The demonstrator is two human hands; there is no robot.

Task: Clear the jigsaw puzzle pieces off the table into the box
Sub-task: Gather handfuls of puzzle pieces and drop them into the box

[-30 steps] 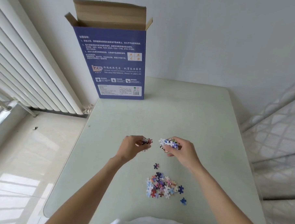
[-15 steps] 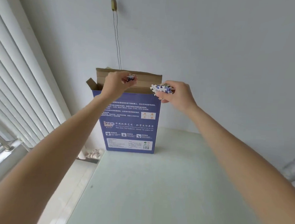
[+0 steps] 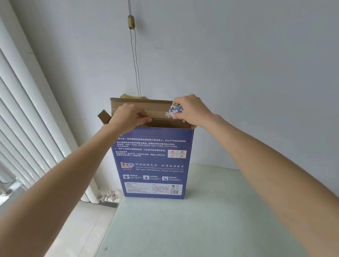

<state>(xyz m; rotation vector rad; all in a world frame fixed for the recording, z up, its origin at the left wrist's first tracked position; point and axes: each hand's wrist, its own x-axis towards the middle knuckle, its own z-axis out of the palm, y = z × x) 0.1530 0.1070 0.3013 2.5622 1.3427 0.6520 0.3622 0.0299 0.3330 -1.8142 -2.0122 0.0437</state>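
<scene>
My right hand [image 3: 192,110] pinches a loose clump of puzzle pieces [image 3: 174,110] over the box [image 3: 151,158] mouth, frame centre. My left hand [image 3: 129,117] curls at the opening; contents hidden. Pieces look light, stiff, separate, so I cup them.

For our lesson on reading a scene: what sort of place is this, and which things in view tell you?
Probably a room in a home, beside a window. Clues: a white radiator along the wall, a pale table pushed against the wall, and a tall blue jigsaw box standing open on it.
</scene>
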